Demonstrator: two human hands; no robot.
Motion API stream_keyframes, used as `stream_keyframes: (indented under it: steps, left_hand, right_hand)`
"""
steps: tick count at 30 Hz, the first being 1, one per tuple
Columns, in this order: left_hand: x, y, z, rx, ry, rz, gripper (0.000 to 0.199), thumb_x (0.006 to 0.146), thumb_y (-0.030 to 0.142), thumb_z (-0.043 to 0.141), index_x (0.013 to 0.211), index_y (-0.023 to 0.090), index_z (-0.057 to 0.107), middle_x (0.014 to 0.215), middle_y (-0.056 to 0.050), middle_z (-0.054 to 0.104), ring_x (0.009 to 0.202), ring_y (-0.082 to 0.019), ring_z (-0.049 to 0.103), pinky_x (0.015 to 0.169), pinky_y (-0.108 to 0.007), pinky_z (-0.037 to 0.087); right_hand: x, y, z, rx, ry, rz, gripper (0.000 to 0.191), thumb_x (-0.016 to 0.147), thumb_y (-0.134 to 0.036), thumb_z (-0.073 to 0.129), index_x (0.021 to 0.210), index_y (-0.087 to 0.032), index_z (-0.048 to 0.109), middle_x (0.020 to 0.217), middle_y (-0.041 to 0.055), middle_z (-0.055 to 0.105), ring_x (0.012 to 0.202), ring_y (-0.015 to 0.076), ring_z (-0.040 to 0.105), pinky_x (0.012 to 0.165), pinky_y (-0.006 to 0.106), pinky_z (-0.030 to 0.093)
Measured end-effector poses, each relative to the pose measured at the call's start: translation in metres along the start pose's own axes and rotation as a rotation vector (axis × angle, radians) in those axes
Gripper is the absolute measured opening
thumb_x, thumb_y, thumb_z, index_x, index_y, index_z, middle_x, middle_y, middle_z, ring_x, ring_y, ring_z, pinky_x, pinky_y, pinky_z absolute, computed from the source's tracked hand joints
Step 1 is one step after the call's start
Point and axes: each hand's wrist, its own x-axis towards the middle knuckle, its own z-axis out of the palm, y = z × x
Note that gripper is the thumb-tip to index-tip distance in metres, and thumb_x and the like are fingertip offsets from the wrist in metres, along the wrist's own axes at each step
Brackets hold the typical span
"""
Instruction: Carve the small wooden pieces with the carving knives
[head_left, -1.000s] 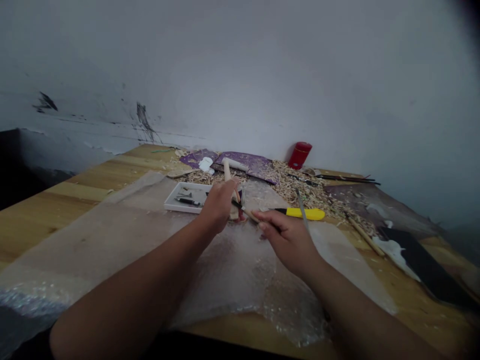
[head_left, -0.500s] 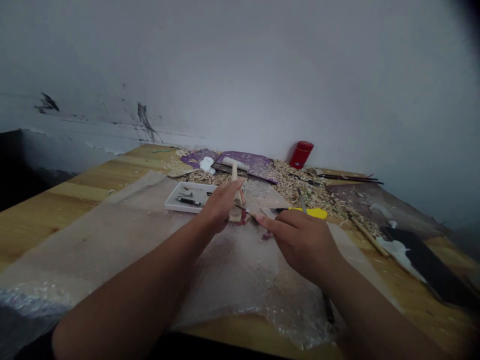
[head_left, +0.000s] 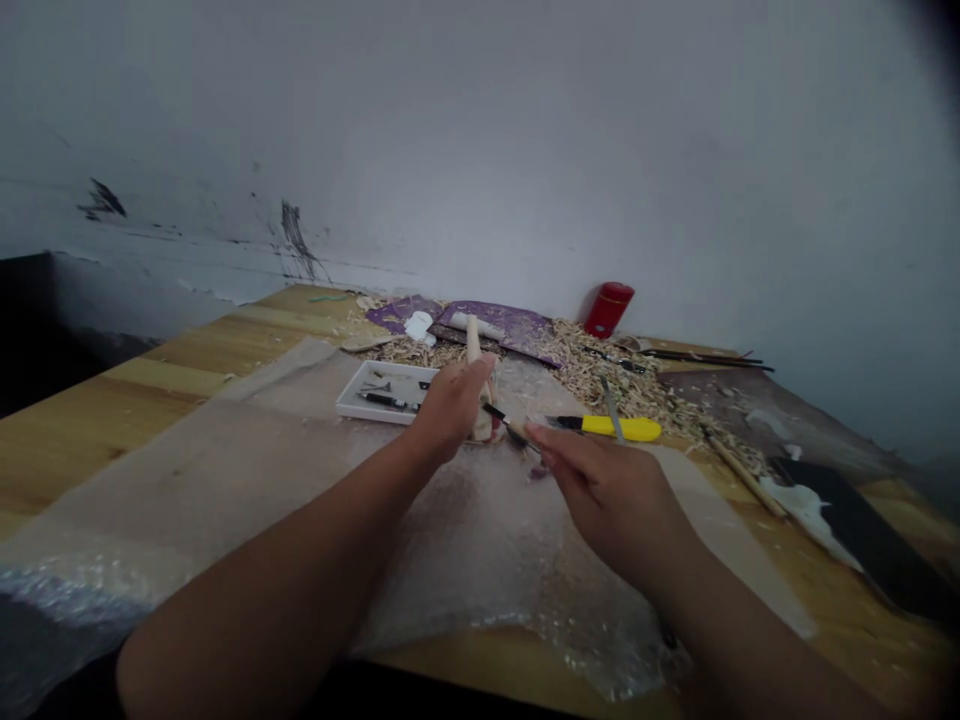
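Note:
A pale wooden piece (head_left: 473,340) stands up from my left hand (head_left: 452,400), whose fingers are wrapped round it over the plastic sheet (head_left: 465,550). Its lower part is partly hidden by that hand. In my right hand (head_left: 600,475) is a small carving tool (head_left: 516,430), gripped by its light handle. The tool's dark tip points left at the lower part of the wooden piece; whether they touch is hard to tell. Just beyond my right hand lies a yellow-handled knife (head_left: 622,428), with a thin grey metal tool (head_left: 611,405) across it.
A white tray (head_left: 367,411) with a black pen and small metal parts lies left of my left hand. Wood shavings (head_left: 592,375), purple sheets (head_left: 510,325) and a red container (head_left: 608,309) are at the back. A dark flat object (head_left: 862,530) and a wooden stick (head_left: 742,470) lie right.
The tool in my right hand has drawn slightly back and right from the wooden piece, showing more of its dark shaft. The whole view has shifted a little.

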Motion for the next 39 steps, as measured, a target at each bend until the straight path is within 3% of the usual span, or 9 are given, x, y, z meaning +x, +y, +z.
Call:
stream_keyframes:
  steps: [5,10,18,26,30,34,39]
  left_hand:
    - [-0.002,0.001,-0.001,0.044,-0.096,0.070,0.037,0.079,0.050,0.038,0.059,0.019,0.046,0.036,0.001,0.049,0.029,-0.014,0.046,0.031,-0.023,0.033]
    - [0.001,0.001,-0.005,0.058,-0.123,0.049,0.042,0.080,0.051,0.035,0.056,0.019,0.047,0.034,0.000,0.048,0.028,-0.014,0.045,0.030,-0.023,0.032]
    - [0.005,-0.001,-0.009,0.058,-0.198,-0.041,0.043,0.078,0.054,0.038,0.052,0.019,0.046,0.034,-0.001,0.049,0.027,-0.015,0.046,0.028,-0.023,0.031]
    - [0.002,0.002,-0.008,0.003,-0.280,-0.134,0.042,0.077,0.052,0.039,0.051,0.019,0.045,0.031,-0.002,0.047,0.024,-0.014,0.044,0.026,-0.021,0.027]
    - [0.003,0.001,-0.007,-0.049,-0.258,-0.178,0.041,0.076,0.051,0.041,0.053,0.018,0.045,0.031,-0.002,0.047,0.024,-0.015,0.045,0.026,-0.022,0.028]
    - [0.006,-0.001,-0.004,-0.093,-0.150,-0.193,0.038,0.076,0.049,0.042,0.053,0.018,0.044,0.033,0.000,0.046,0.027,-0.015,0.046,0.028,-0.024,0.034]
    - [0.009,-0.003,-0.004,-0.087,-0.062,-0.169,0.039,0.075,0.049,0.043,0.052,0.018,0.045,0.036,0.001,0.046,0.027,-0.013,0.044,0.030,-0.026,0.037]
  right_hand:
    - [0.001,0.000,0.002,0.111,0.004,0.024,0.030,0.082,-0.018,0.042,0.107,-0.022,0.059,0.088,0.0035,0.069,0.073,0.0157,0.064,0.065,0.028,0.050]
    - [0.002,0.004,0.014,0.212,0.052,0.014,0.030,0.083,-0.018,0.042,0.107,-0.020,0.059,0.086,0.0039,0.069,0.071,0.0145,0.064,0.064,0.027,0.050]
    - [0.004,0.016,0.017,0.104,0.011,-0.112,0.032,0.081,-0.014,0.043,0.109,-0.017,0.058,0.082,0.0069,0.068,0.070,0.0161,0.062,0.064,0.029,0.047]
    - [0.009,0.020,0.016,0.441,-0.082,0.116,0.025,0.083,-0.020,0.045,0.102,-0.021,0.061,0.081,0.0004,0.067,0.063,0.0103,0.061,0.058,0.022,0.046]
    - [0.009,0.021,0.016,0.228,-0.033,-0.064,0.028,0.084,-0.019,0.043,0.106,-0.020,0.060,0.084,0.0031,0.066,0.071,0.0119,0.059,0.063,0.022,0.043]
    - [0.009,0.021,0.008,-0.151,0.024,-0.257,0.030,0.083,-0.019,0.042,0.105,-0.024,0.062,0.061,0.0017,0.056,0.055,0.0121,0.049,0.052,0.022,0.034]
    - [0.006,0.016,0.002,-0.265,0.025,-0.293,0.031,0.083,-0.020,0.043,0.108,-0.027,0.060,0.061,0.0005,0.055,0.055,0.0118,0.049,0.051,0.022,0.031]
